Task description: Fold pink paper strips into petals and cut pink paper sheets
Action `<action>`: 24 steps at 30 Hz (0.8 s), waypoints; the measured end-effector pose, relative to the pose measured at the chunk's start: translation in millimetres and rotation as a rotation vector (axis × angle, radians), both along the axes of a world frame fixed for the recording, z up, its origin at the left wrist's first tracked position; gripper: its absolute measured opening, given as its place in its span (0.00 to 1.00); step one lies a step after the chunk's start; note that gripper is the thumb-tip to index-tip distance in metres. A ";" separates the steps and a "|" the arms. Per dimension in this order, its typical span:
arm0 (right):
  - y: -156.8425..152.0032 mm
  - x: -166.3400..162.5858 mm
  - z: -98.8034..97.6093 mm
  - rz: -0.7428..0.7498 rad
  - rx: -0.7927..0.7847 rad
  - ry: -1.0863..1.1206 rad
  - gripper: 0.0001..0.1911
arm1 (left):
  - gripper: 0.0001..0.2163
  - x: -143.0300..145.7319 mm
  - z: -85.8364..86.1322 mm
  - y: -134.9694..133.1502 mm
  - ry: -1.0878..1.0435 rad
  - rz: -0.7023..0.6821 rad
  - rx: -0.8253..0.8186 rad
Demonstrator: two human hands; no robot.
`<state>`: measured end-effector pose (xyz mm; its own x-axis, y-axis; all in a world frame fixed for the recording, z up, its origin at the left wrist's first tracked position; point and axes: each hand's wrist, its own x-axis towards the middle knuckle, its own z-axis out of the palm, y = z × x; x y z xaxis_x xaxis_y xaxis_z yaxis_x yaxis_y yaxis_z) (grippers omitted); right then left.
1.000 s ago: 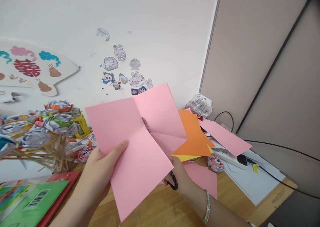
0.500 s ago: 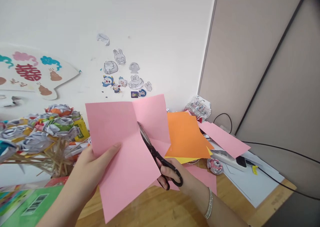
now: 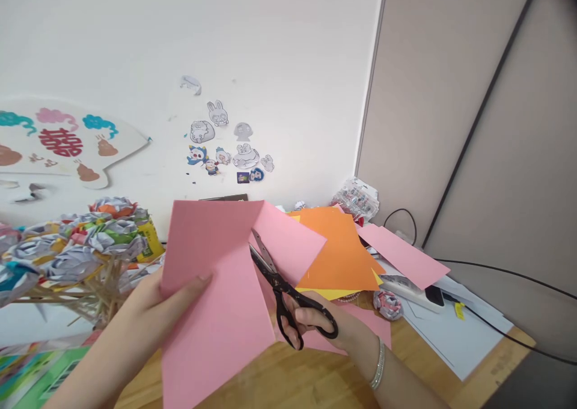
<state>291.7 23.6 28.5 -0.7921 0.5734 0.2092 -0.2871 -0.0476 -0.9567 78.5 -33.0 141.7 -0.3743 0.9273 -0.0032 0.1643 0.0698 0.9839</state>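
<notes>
A large sheet of pink paper point(image 3: 211, 319) is held up in front of me, cut part of the way up, with a flap folding away to the right. My left hand point(image 3: 174, 304) grips its left side, thumb on the near face and the other fingers hidden behind. My right hand point(image 3: 302, 319) has its fingers through the handles of black-handled scissors point(image 3: 280, 286). The blades are parted in the cut, pointing up and left. Beneath and behind the scissors lie more pink paper and an orange sheet point(image 3: 336, 241).
Paper flowers on sticks point(image 3: 94, 241) stand at the left, above a green package point(image 3: 58, 373). On the right of the wooden table point(image 3: 509, 352) are a pink strip point(image 3: 406, 256), a white power strip point(image 3: 412, 293), a paper rose point(image 3: 387, 304), white sheets point(image 3: 469, 343) and a cable.
The scissor blades have opened wider, and the handles have spread. The cut flap has dropped to the right. The paper's upper edge sits lower, and the view has shifted slightly.
</notes>
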 end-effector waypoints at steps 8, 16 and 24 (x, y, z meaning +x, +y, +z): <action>-2.6 -4.7 -1.2 -0.052 -0.062 0.068 0.13 | 0.20 17.9 -8.0 2.3 -0.253 -0.004 -0.069; 1.8 -2.7 -1.0 -0.044 -0.155 0.043 0.13 | 0.16 9.9 -10.1 7.3 -0.172 -0.036 -0.038; 2.6 -4.2 0.8 -0.070 -0.150 -0.014 0.13 | 0.17 2.2 -12.1 18.4 -0.275 -0.056 -0.147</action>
<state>287.5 26.2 29.3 -0.7511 0.6516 0.1057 -0.2812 -0.1709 -0.9443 80.7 -14.5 129.5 -0.2888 0.9287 -0.2327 -0.0986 0.2129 0.9721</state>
